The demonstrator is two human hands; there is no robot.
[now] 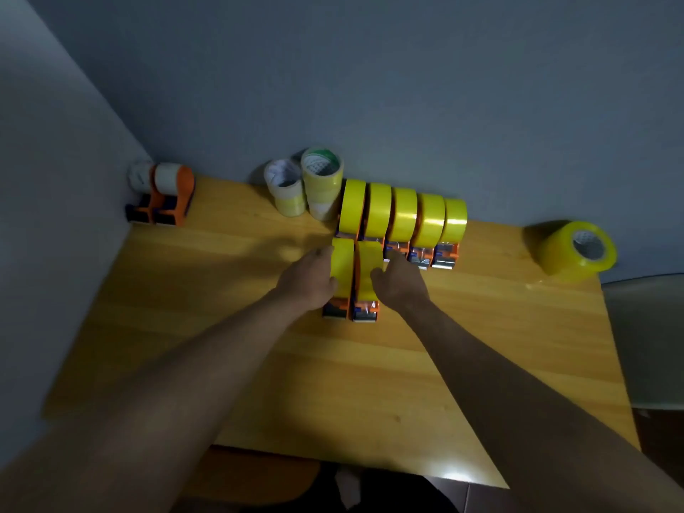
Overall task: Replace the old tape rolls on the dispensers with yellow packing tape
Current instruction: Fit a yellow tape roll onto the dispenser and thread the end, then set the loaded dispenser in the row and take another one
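1. The left hand is pressing its fingers against the left side of the near-left dispenser, and the right hand is doing the same on the right side of the near-right dispenser. The fingers are lying flat rather than curled round anything, so I judge both hands to be squeezing the pair together, not gripping it.
2. Both dispensers are already carrying yellow tape and are standing on narrow orange bases. If one hand is pushing harder, the pair could be tipping sideways or sliding apart.
3. Just beyond them the far row of five dispensers is standing against the wall, each loaded with yellow tape. Pushing the pair too far could be knocking that row over like dominoes.
4. Left of the row, two stacks of loose rolls are standing close by; a bump could be toppling them.
5. At the far left of the desk, dispensers with whitish tape are waiting, seemingly not yet changed.
6. At the far right the big yellow roll is lying on its side near the edge, and a jolt to the desk could be setting it rolling off.
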